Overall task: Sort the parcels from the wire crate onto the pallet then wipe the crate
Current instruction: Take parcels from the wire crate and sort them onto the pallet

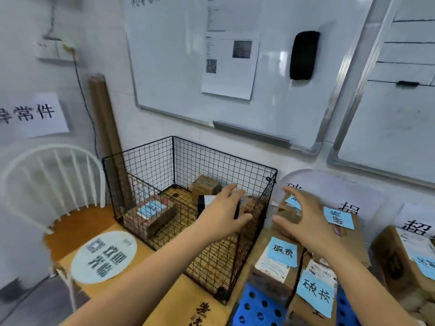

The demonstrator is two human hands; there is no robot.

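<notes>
A black wire crate (150, 161) stands on a wooden table. Inside it lie a cardboard parcel with a blue label (150, 214) at the left, a brown parcel (204, 185) at the back, and a dark parcel (203, 204) partly hidden by my left hand (223, 212). That hand reaches over the crate's right side, fingers apart, holding nothing. My right hand (303, 220) hovers open just outside the crate, above the parcels with blue labels (280, 257) stacked on the blue pallet (259, 307).
A white chair (47, 175) stands left of the crate. A round white sign (104, 257) lies on the table. Whiteboards hang on the wall behind. More labelled boxes (409, 255) sit at the far right.
</notes>
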